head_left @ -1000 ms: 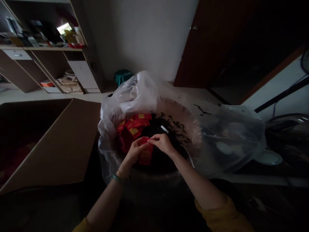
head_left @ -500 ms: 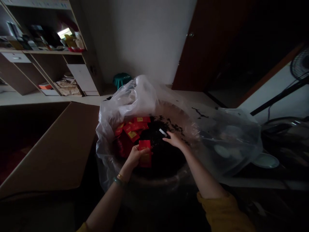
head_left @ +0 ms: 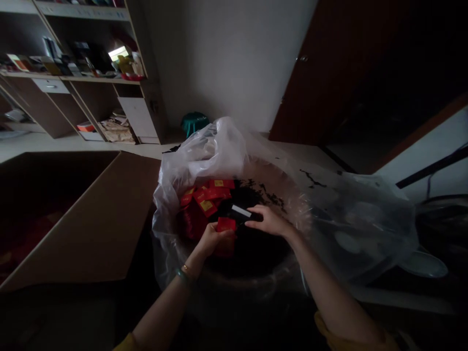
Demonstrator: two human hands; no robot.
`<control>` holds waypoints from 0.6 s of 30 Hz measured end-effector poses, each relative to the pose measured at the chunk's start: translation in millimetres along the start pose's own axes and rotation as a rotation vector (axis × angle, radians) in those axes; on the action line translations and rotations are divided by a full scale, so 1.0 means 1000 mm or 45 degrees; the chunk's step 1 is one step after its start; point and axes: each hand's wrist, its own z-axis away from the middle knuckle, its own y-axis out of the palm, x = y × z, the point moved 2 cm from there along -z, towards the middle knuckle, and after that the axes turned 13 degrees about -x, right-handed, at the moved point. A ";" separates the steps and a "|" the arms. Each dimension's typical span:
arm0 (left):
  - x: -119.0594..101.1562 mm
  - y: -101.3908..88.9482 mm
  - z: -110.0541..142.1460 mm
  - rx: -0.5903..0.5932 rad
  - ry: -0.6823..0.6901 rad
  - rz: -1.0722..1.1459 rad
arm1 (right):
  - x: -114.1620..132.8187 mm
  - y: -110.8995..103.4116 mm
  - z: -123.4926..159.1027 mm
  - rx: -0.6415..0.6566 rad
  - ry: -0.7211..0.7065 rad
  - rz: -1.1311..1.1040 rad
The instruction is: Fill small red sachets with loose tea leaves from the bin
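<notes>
My left hand (head_left: 210, 240) is closed around a small red packet (head_left: 225, 225), held upright over a round tub lined with a clear plastic bag (head_left: 204, 156). My right hand (head_left: 268, 220) grips a dark scoop with a pale edge (head_left: 241, 211), just right of the packet's top. Dark loose tea leaves (head_left: 252, 195) fill the tub. Several red packets with yellow labels (head_left: 206, 195) are piled at the tub's left side.
A large open cardboard box (head_left: 91, 219) stands left of the tub. Wooden shelves (head_left: 73, 78) with clutter line the back left. A green stool (head_left: 193, 122) sits by the wall. A brown door (head_left: 329, 73) is behind; a white plate (head_left: 424, 265) lies at right.
My right hand left the packet, reached to the scoop in the tea leaves, and now brings it back beside the packet in my left hand.
</notes>
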 end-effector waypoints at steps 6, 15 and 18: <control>-0.002 0.000 0.004 0.036 0.070 -0.046 | 0.050 0.017 0.009 0.162 -0.043 0.172; -0.002 0.002 0.005 0.052 0.023 -0.061 | 0.044 0.027 0.009 0.089 -0.141 0.260; -0.001 0.000 0.003 0.057 0.027 -0.069 | 0.045 0.027 0.009 0.090 -0.115 0.252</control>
